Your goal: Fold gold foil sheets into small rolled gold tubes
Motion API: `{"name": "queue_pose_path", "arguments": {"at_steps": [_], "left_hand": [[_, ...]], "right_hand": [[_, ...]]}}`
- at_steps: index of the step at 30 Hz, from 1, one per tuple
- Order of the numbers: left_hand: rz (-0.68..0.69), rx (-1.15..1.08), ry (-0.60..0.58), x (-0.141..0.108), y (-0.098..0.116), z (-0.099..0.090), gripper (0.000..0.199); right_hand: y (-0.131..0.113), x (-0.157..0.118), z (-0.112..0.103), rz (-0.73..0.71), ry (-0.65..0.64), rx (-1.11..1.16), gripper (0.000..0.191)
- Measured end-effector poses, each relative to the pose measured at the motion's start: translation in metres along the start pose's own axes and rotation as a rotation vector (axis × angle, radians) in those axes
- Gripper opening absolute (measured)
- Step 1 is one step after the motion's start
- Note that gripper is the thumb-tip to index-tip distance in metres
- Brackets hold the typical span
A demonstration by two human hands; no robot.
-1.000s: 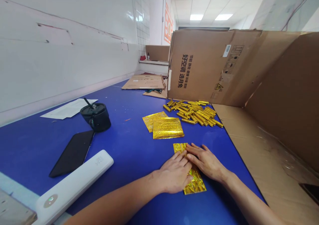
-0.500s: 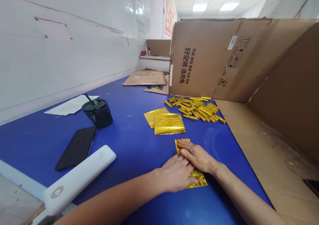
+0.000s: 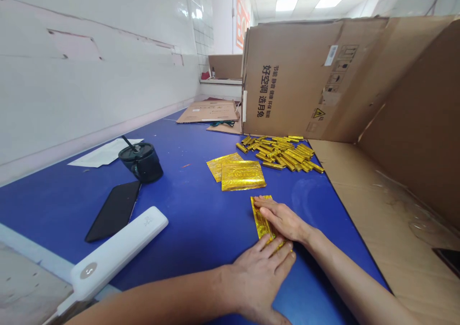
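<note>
A shiny gold sheet (image 3: 261,222) lies flat on the blue table (image 3: 194,205) under both hands. My left hand (image 3: 264,277) is spread, its fingertips on the sheet's near end. My right hand (image 3: 282,218) lies with fingers stretched out along the sheet's far part and covers some of it. Just beyond are two overlapping gold pieces, a wider one (image 3: 243,175) in front and another (image 3: 218,166) partly beneath it. Farther back sits a heap of several narrow gold rolls (image 3: 287,155).
A large cardboard box (image 3: 298,80) stands behind the heap, with a cardboard flap (image 3: 362,210) along the right edge. On the left are a dark lidded cup (image 3: 145,164), a black phone (image 3: 113,211), a white device (image 3: 120,250) and paper (image 3: 100,153).
My left hand has slid toward me, off the right hand, to the sheet's near end, with its fingers now spread. More of the sheet's middle shows. The view has shifted slightly.
</note>
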State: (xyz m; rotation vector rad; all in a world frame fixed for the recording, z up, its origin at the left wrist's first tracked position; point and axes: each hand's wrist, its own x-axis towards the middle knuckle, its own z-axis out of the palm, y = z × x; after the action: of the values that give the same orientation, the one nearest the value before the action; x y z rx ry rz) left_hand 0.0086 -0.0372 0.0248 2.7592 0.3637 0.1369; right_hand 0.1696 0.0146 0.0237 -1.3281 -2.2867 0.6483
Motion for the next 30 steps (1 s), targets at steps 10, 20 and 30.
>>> {"name": "queue_pose_path", "arguments": {"at_steps": [10, 20, 30], "left_hand": [[0.033, -0.001, -0.114, -0.006, -0.004, -0.009, 0.077], [0.087, 0.022, -0.123, -0.007, -0.011, -0.006, 0.083], [0.019, -0.022, -0.055, -0.014, -0.003, -0.006, 0.08]], "right_hand": [[-0.002, -0.017, 0.007, 0.057, -0.107, -0.22, 0.066], [0.001, -0.018, 0.002, 0.029, -0.152, -0.252, 0.057], [0.003, -0.019, 0.003, -0.01, -0.14, -0.28, 0.058]]}}
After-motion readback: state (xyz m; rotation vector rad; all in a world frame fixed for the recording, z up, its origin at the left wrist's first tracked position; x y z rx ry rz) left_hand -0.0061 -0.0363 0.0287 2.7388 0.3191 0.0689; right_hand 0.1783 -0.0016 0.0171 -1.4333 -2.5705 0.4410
